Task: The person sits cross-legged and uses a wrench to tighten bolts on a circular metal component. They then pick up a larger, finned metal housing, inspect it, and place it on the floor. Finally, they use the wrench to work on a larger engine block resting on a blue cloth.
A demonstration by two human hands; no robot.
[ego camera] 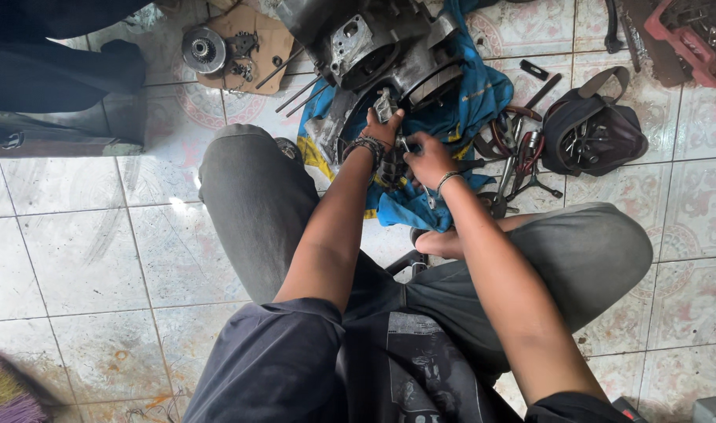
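Gripping perhaps tools, hands [409, 145] obscuring engine [389, 55]

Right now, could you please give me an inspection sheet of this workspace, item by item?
Surface: patterned tiled floor, scuffed and stained.
Job's things: engine case lying on a blue cloth; a small metal part at its opening.
Clutter: clutch-like disc on cardboard, long rods, black tool bag, loose hand tools, red tool tray.
Grips: left hand holds the small metal part; right hand grips a thin metal tool, hard to identify.
Cables: nothing seen.
Surroundings: person sits cross-legged; broom bristles at lower left.
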